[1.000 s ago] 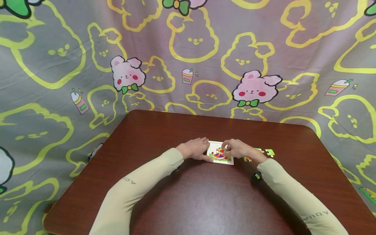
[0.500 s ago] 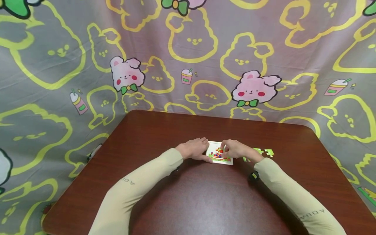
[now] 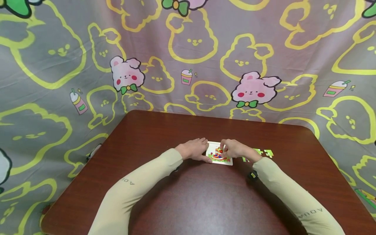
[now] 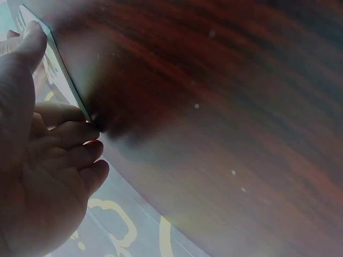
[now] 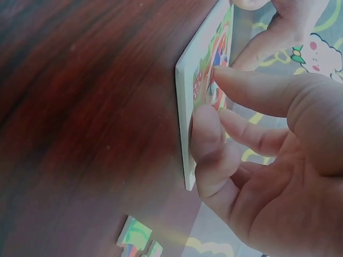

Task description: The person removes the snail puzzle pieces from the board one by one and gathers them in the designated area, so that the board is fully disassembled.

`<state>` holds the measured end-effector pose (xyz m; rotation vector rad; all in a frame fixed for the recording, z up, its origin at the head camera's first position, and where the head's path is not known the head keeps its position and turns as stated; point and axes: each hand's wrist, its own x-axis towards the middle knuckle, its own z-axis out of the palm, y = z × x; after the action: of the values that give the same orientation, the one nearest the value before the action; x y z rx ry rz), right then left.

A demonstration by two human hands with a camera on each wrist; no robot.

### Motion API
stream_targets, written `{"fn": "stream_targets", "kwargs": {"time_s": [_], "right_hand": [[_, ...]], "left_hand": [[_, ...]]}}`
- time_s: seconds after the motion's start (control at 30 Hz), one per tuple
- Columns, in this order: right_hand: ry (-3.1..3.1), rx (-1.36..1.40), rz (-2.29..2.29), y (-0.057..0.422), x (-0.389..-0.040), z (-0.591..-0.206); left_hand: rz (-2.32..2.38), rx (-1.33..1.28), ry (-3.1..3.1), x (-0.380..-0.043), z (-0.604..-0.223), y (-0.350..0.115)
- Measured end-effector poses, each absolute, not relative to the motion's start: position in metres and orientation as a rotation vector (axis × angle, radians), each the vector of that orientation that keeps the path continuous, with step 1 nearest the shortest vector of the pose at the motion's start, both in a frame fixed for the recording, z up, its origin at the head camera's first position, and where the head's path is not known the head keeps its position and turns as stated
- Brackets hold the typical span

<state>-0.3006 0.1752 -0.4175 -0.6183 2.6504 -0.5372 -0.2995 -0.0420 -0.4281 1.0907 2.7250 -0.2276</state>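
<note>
A white-bordered jigsaw puzzle board (image 3: pixel 212 144) with a colourful picture lies flat on the table. My left hand (image 3: pixel 194 148) holds its left side, the thumb at the near corner and the other fingers at the far part of that edge. Over the board's right half is my right hand (image 3: pixel 235 148), its thumb and index finger curled down to the picture around a puzzle piece that they mostly hide. In the right wrist view the thumb and index fingertips of that hand (image 5: pixel 268 155) stand a little apart, close to the board (image 5: pixel 185 101).
Several loose green puzzle pieces (image 3: pixel 268 153) lie on the brown table (image 3: pixel 164 130) right of the board, partly hidden by the right forearm. A patterned curtain (image 3: pixel 205 65) hangs behind the table and along its left side.
My right hand has shifted slightly left and lower over the board, and its forearm now covers more of the loose pieces. The left hand stays at the board's left side.
</note>
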Motion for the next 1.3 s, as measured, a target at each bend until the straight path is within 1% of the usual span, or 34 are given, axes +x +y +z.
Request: {"fn": "stream_targets", "kwargs": {"time_s": [0.7,1.3], "right_hand": [[2.666,-0.560,-0.604,0.1734,-0.2973,-0.4186],[2.632,-0.647,-0.803,0.1783,-0.2974,-0.4168]], "left_hand": [[-0.234,1.088,2.724,-0.3001,-0.4280,-0.0429],[-0.235,1.084,2.727,-0.2979,-0.4289,-0.0430]]}}
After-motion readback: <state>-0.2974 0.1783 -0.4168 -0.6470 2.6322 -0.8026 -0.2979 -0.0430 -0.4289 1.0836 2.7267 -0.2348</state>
